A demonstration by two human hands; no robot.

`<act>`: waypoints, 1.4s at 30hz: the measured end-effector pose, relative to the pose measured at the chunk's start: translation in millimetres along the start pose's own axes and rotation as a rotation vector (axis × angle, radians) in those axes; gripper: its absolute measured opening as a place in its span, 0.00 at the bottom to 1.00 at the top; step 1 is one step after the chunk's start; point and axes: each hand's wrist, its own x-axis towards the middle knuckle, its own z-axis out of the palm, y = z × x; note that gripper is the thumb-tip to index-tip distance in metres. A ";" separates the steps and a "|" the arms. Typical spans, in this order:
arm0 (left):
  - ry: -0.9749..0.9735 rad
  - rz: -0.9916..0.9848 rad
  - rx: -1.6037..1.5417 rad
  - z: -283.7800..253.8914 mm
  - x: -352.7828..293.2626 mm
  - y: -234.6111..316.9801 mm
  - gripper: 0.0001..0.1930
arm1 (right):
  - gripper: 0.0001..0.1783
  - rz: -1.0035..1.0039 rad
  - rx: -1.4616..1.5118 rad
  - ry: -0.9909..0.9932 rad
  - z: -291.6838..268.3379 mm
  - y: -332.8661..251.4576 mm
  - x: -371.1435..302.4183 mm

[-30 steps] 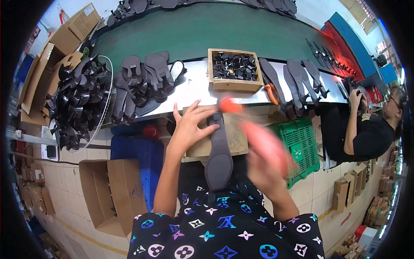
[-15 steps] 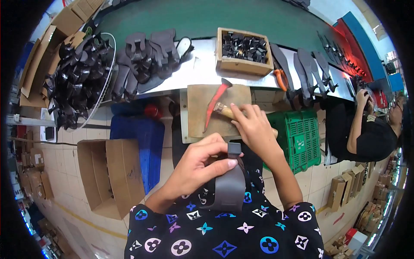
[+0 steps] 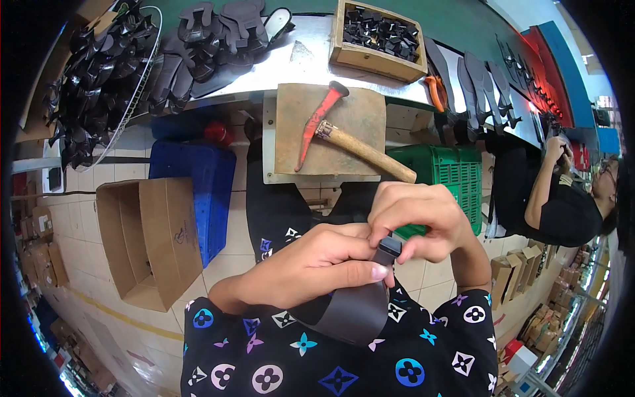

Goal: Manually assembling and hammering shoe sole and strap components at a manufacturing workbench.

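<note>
"What did the person have on?"

"A black garment [image 3: 344,360] printed all over with flower and four-point star shapes, in blue, purple, teal, pink and white. Some flowers sat inside rings."

"Sleeves?"

"None reached the forearms. Both were bare, and so were the left hand [image 3: 317,264] and the right hand [image 3: 423,221]: no gloves, rings or watch showed."

"Anything else?"

"Dark cloth [image 3: 281,212] covered the legs farther off, also patterned."

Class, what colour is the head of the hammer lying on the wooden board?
Red: the hammer head shows best in the head view.
</note>
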 end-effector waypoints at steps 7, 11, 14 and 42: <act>-0.177 0.064 0.071 -7.3 6.7 -3.6 0.14 | 0.18 -0.125 -0.055 -0.062 -5.6 -1.3 -1.2; -0.232 0.126 -0.058 -3.5 8.0 0.6 0.15 | 0.20 -0.266 0.049 -0.104 1.7 -1.0 9.2; -0.209 0.142 0.008 -1.6 2.5 2.4 0.15 | 0.20 -0.266 0.083 -0.152 3.4 -3.2 12.2; 1.492 0.075 1.855 -275.7 67.2 68.0 0.16 | 0.20 0.613 -1.126 1.289 -284.7 142.2 -264.9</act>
